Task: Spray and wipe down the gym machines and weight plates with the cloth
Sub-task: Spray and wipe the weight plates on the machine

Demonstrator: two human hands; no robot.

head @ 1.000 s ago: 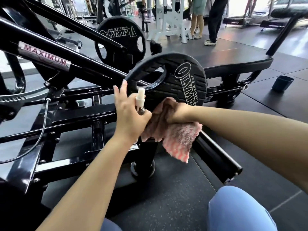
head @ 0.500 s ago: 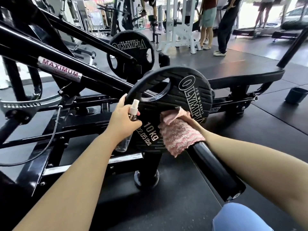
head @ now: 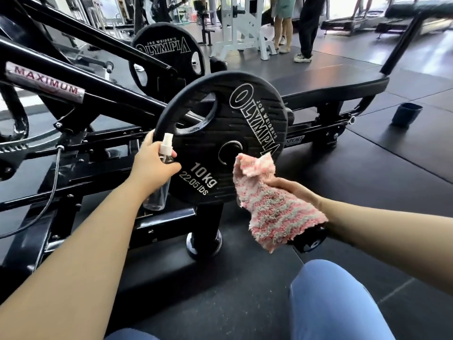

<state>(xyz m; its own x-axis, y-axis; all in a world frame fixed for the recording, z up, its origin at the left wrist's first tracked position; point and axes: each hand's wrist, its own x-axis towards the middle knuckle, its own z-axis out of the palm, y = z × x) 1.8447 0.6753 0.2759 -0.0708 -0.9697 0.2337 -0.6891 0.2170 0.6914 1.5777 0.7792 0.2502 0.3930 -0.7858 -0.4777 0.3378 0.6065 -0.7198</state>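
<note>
Head view: left hand point(head: 153, 165) wrapped around spray bottle point(head: 159, 182), nozzle up and just beside the plate point(head: 228, 136), probably to wet its face at short range. Right hand point(head: 291, 190) holding cloth point(head: 272, 204) bunched, its top corner touching or almost touching the plate near the centre hole, ready for wiping. Plate upright on a peg of the machine point(head: 73, 99), face turned to the person, so easy to reach. Second plate point(head: 169, 52) behind, well apart.
</note>
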